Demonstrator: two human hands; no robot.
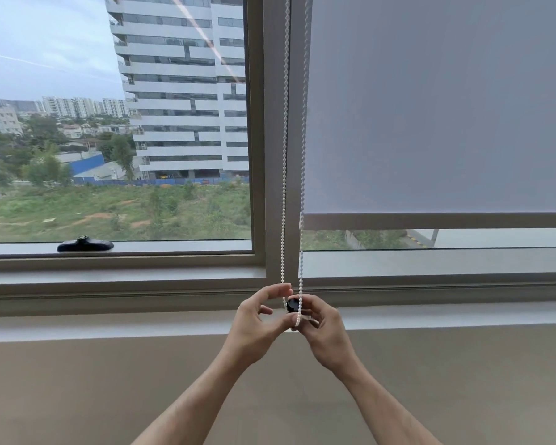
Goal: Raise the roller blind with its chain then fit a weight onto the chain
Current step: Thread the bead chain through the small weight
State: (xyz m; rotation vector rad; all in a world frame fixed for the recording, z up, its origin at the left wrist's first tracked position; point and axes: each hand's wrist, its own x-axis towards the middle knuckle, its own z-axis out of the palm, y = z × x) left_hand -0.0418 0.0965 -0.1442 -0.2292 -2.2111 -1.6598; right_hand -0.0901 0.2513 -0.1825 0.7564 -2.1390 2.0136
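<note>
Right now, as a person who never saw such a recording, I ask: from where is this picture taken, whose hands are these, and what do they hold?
The camera sits on a person's head, looking forward and down at a window. The left hand and right hand meet at the bottom of a white bead chain, which hangs in two strands beside the grey roller blind. Between the fingers is a small black round piece, probably the weight. The blind is mostly down. A dark handle rests on the left window frame.

Soft overcast daylight came through the far clear glass window (116, 123); the grey fabric roller blind (440, 104) glowed evenly. Frame lines bowed toward the edges; faint streak reflections crossed the glass.
</note>
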